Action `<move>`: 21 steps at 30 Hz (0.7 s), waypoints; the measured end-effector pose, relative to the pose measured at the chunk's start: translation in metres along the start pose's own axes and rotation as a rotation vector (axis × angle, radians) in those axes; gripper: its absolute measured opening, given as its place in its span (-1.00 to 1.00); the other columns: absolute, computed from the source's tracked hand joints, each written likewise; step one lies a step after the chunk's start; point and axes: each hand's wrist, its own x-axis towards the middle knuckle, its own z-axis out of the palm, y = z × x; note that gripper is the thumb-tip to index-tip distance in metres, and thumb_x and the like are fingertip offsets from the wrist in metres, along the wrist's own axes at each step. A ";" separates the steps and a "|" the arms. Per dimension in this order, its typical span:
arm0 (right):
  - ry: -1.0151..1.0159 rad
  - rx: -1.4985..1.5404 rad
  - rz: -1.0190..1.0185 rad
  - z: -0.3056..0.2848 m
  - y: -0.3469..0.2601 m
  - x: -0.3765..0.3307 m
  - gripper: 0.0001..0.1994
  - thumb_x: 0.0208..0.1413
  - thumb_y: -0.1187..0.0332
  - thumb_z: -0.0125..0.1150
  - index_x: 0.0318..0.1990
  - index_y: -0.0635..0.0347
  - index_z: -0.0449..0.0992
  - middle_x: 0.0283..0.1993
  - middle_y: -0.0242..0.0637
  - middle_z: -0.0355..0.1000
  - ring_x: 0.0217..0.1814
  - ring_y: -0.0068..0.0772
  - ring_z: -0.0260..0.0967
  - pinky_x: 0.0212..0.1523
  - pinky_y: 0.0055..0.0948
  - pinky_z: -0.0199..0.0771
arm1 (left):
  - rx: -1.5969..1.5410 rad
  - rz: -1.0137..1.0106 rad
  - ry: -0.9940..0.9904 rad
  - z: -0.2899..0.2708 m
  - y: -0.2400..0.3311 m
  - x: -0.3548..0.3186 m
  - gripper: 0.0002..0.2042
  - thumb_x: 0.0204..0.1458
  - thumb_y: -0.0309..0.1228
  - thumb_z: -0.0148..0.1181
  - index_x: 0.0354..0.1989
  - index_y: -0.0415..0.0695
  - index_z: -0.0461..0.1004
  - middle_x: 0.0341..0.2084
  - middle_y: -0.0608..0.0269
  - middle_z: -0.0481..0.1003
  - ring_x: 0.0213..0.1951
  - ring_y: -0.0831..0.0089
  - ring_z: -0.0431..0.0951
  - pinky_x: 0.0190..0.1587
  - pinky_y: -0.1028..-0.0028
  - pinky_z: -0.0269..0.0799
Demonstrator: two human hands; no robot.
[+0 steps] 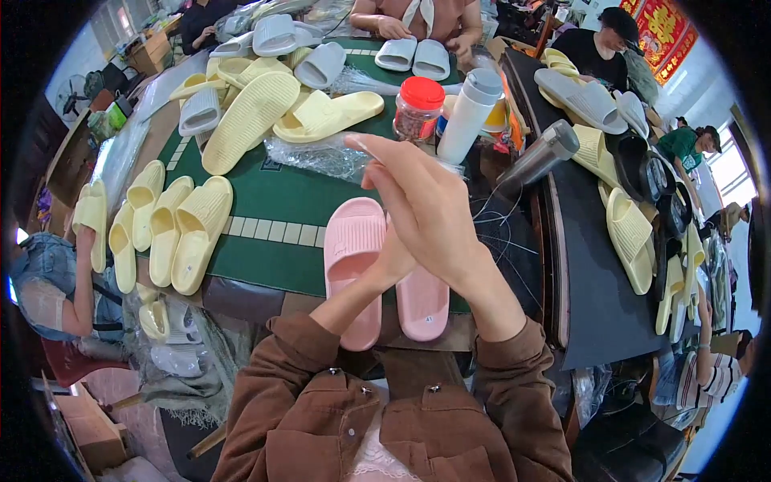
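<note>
right hand raised, fingers loosely spread, pinching nothing clearly visible | left hand behind it, mostly hidden, grip unreadable | pink slippers lie on desk directly beneath both hands | advice: bring hands down, grasp pair squarely together | clear bag beyond fingertips hard to make out

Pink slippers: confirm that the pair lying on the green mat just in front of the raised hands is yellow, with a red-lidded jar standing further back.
Not quite: the colour is wrong. In the head view the pair of slippers on the green mat in front of the raised right hand and left hand is pink; the yellow ones lie further left. The red-lidded jar does stand further back.
</note>
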 end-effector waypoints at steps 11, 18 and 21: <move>-0.028 0.020 -0.062 0.004 0.012 -0.015 -0.79 0.02 0.58 0.14 -0.16 0.20 0.48 -0.33 -0.21 0.45 -0.30 -0.21 0.47 -0.32 -0.36 0.46 | 0.172 -0.063 -0.168 -0.013 -0.051 -0.013 -0.53 0.11 -0.41 0.06 0.19 -0.21 0.13 0.04 0.05 0.27 0.12 0.29 0.30 0.09 0.32 0.25; -0.075 -0.138 -0.101 -0.010 0.011 -0.012 -0.85 0.01 0.51 0.17 -0.23 0.16 0.49 -0.38 -0.25 0.44 -0.36 -0.17 0.44 -0.40 -0.33 0.43 | 0.069 -0.201 -0.074 -0.010 -0.021 -0.009 -0.52 0.09 -0.42 0.09 0.18 -0.18 0.12 0.02 0.12 0.27 0.11 0.32 0.29 0.08 0.35 0.25; -0.048 -0.126 -0.120 -0.016 0.004 -0.009 -0.85 0.01 0.50 0.17 -0.23 0.15 0.48 -0.38 -0.25 0.44 -0.36 -0.17 0.45 -0.40 -0.34 0.44 | 0.082 -0.166 -0.094 -0.012 -0.024 -0.012 -0.52 0.09 -0.42 0.10 0.18 -0.18 0.12 0.01 0.12 0.27 0.10 0.32 0.29 0.08 0.35 0.25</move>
